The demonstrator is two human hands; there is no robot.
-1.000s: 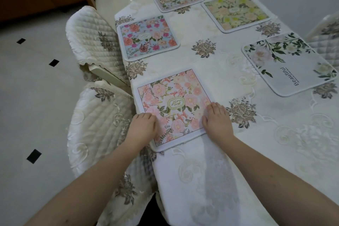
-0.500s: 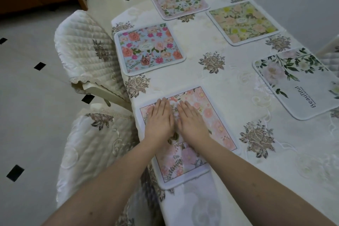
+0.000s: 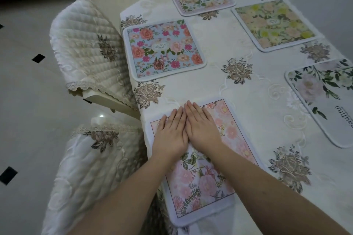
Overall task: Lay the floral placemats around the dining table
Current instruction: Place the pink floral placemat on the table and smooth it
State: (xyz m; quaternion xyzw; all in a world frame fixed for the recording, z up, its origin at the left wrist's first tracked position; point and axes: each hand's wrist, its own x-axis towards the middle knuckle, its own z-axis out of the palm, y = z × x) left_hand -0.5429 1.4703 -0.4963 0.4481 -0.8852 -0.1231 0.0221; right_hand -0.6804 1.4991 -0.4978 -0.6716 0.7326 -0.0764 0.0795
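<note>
While both hands (image 3: 186, 129) press pink placemat (image 3: 202, 168), fingers flat, together; four other mats (image 3: 164, 49) beyond.

Five placemats lie on the table (image 3: 219, 86); two chairs stand left.

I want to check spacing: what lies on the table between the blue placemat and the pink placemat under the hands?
In the head view, only tablecloth with an embroidered brown rose lies between the blue placemat and the pink placemat.

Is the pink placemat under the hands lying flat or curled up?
Flat. The pink placemat lies spread on the tablecloth, and the left hand and right hand press palms-down on it.
</note>
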